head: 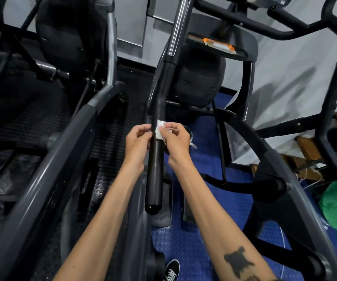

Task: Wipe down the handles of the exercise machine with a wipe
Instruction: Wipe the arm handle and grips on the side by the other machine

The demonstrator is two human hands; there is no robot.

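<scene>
A long black handle [155, 169] of the exercise machine runs up the middle of the view, its capped end nearest me. A small white wipe [159, 129] is wrapped against the handle about halfway up. My right hand [176, 139] pinches the wipe from the right side of the handle. My left hand [138, 141] sits on the left side of the handle with its fingertips curled at the wipe's edge; whether it grips the wipe or the handle is unclear. A second black handle bar [335, 63] bends up at the far right.
Dark curved frame rails [66, 151] of the machine flank the handle on both sides. An orange and white packet [220, 44] lies on the console tray ahead. Blue studded floor mat [187, 244] lies below, a green cloth [334, 207] at right, my black shoe [171, 270] at bottom.
</scene>
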